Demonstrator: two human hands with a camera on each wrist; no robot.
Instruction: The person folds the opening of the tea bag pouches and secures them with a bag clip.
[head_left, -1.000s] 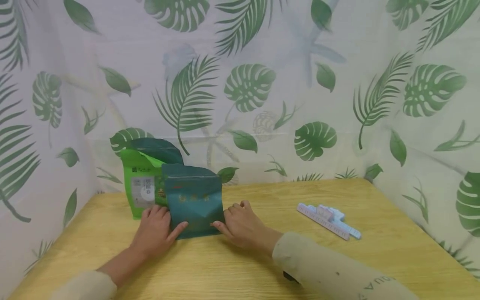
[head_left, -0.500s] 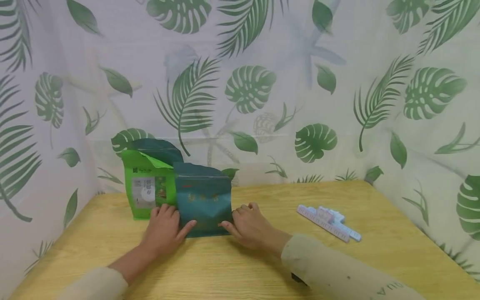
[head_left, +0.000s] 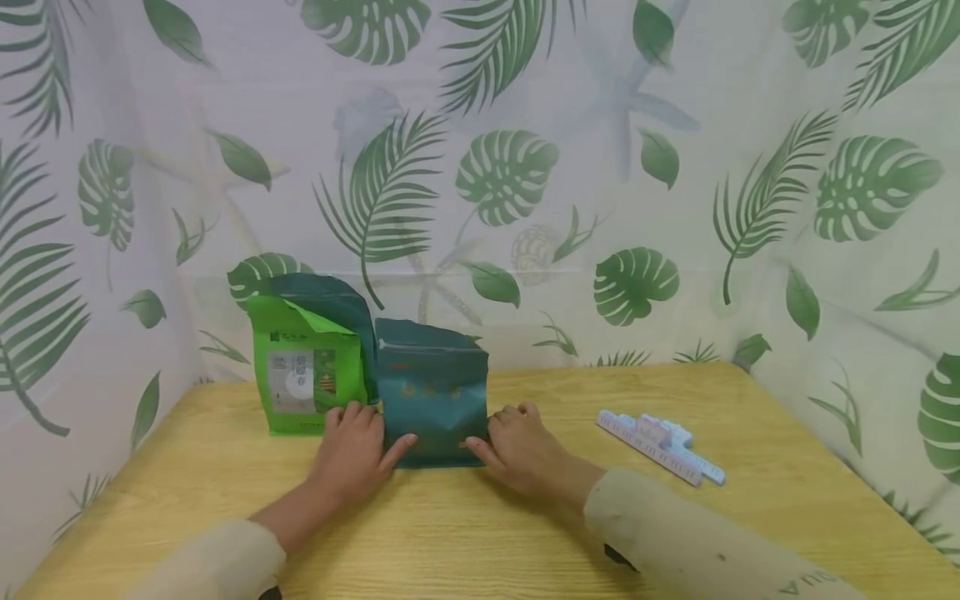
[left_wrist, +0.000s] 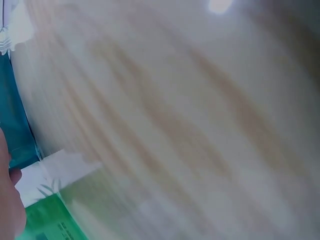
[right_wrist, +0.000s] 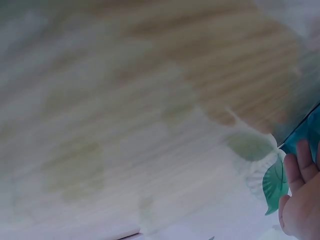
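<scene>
A dark teal tea pouch [head_left: 435, 392] with faint gold lettering stands upright on the table between both hands. My left hand [head_left: 351, 450] holds its lower left side, thumb across the front. On the opposite side my right hand [head_left: 528, 450] grips the lower edge, its thumb also on the front face. The left wrist view catches part of the left hand [left_wrist: 10, 200] against the teal pouch [left_wrist: 17, 120]. At the right wrist view's edge, fingers of the right hand [right_wrist: 302, 205] lie along the pouch [right_wrist: 307, 135]. The pouch's back is hidden.
A bright green tea pouch [head_left: 300, 387] stands just left of the held one, partly behind the left hand. Behind it is another dark teal pouch [head_left: 322, 290]. A pink sealing clip [head_left: 648, 448] and a light blue one [head_left: 701, 465] lie at the right. Leaf-printed cloth surrounds the table.
Both hands have slid the teal pouch to the right and slightly back, away from the green pouch, which now shows more of its front. The clips stay in place.
</scene>
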